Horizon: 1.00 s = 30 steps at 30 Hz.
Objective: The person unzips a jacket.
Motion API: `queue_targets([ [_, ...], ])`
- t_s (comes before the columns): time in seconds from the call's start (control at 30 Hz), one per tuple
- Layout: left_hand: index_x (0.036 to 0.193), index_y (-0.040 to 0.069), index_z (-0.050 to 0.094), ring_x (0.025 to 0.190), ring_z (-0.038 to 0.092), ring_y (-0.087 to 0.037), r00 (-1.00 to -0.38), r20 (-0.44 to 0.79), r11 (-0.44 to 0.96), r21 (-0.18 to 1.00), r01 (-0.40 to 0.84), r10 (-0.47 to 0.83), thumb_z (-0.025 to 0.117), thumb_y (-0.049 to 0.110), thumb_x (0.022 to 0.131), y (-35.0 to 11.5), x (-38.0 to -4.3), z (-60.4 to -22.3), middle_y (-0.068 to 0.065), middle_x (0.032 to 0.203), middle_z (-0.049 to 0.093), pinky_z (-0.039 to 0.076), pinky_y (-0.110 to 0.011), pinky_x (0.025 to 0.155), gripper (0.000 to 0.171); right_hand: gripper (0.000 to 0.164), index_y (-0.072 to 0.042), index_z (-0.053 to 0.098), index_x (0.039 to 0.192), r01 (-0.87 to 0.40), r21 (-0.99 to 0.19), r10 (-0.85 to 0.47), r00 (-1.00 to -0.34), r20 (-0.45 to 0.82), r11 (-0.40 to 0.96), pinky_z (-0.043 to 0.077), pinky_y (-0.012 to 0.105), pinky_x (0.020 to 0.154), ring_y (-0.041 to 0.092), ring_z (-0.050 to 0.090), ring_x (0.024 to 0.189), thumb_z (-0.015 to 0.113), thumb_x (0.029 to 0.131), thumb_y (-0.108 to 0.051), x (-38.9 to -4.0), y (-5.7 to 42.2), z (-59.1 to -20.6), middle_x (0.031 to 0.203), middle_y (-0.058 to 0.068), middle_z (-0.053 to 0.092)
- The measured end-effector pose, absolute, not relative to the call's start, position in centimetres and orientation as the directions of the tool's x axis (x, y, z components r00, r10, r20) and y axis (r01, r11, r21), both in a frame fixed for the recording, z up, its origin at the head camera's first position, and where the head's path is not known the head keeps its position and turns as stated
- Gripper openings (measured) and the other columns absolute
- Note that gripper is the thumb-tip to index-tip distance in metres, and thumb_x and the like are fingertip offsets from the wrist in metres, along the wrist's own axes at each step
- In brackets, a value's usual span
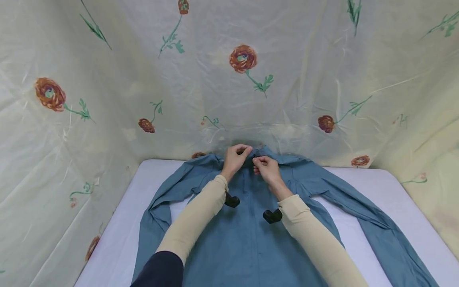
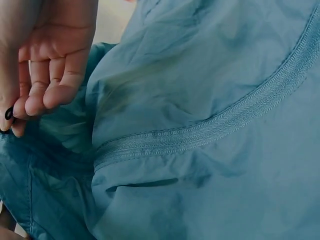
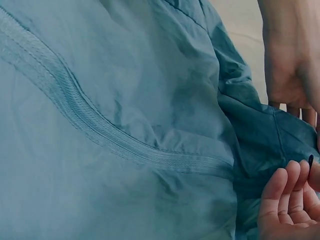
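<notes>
A blue zip jacket (image 1: 236,227) lies spread out, collar end away from me, its zip (image 2: 200,135) running down the middle. My left hand (image 1: 234,160) is at the collar (image 1: 263,151), thumb and fingers pinching its edge. Just right of it, my right hand (image 1: 268,169) pinches a small black loop (image 3: 311,159) at the neck between thumb and forefinger. Its other fingers curl loosely, seen palm-side in the left wrist view. In the right wrist view the left hand (image 3: 289,60) reaches behind the collar fabric, which hides its fingertips.
Under the jacket is a table with a white cover (image 1: 380,181). Cream curtains (image 1: 287,99) printed with orange flowers hang at the back and sides. The jacket sleeves (image 1: 380,227) spread out to both sides. Black wrist cameras (image 1: 272,216) hang over the jacket front.
</notes>
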State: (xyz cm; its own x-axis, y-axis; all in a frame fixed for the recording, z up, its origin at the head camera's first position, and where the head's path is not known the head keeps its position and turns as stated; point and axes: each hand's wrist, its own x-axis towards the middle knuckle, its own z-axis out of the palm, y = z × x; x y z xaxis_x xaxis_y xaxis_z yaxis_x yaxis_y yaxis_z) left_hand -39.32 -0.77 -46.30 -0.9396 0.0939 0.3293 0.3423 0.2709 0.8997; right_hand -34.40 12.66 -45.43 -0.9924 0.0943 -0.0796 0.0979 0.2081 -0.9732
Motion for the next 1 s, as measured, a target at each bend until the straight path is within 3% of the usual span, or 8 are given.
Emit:
queue_targets([
  [0.3,0.103,0.017,0.073,0.092,0.066,-0.013,-0.936,0.341,0.313,0.883,0.350,0.085,0.062,0.036,0.091,-0.53,-39.59,-45.94,-0.001,0.100,0.072,0.054,-0.026,0.082,0.025,0.033,-0.004,0.061,0.114,0.098,-0.972,0.082,-0.993,-0.082,0.212,0.056,0.040,0.082,0.017,0.064,0.081,0.054,0.097,-0.031,-34.48,12.89,-45.04,0.102,0.015,0.065],
  [0.43,0.104,0.016,0.073,0.093,0.066,-0.014,-0.938,0.340,0.301,0.889,0.345,0.072,0.062,0.034,0.091,-0.53,-39.55,-46.09,-0.002,0.101,0.072,0.054,-0.027,0.084,0.024,0.034,-0.003,0.061,0.114,0.102,-0.970,0.081,-0.993,-0.086,0.219,0.056,0.041,0.083,0.021,0.065,0.085,0.053,0.097,-0.031,-34.43,12.84,-44.99,0.111,0.023,0.063],
  [0.77,0.103,0.016,0.073,0.093,0.066,-0.015,-0.940,0.339,0.306,0.891,0.335,0.041,0.062,0.036,0.092,-0.42,-39.46,-45.65,-0.002,0.100,0.072,0.055,-0.029,0.080,0.025,0.033,-0.002,0.062,0.112,0.079,-0.969,0.090,-0.994,-0.059,0.235,0.056,0.039,0.080,0.012,0.062,0.076,0.053,0.097,-0.031,-34.55,12.76,-45.16,0.109,0.024,0.063],
  [1.0,0.102,0.015,0.073,0.093,0.067,-0.016,-0.938,0.345,0.311,0.890,0.332,0.014,0.063,0.032,0.092,-0.41,-39.42,-45.70,-0.003,0.099,0.073,0.055,-0.030,0.081,0.023,0.033,-0.002,0.062,0.111,0.085,-0.964,0.102,-0.993,-0.061,0.251,0.057,0.031,0.073,0.024,0.065,0.086,0.054,0.097,-0.030,-34.41,12.66,-45.35,0.109,0.025,0.063],
])
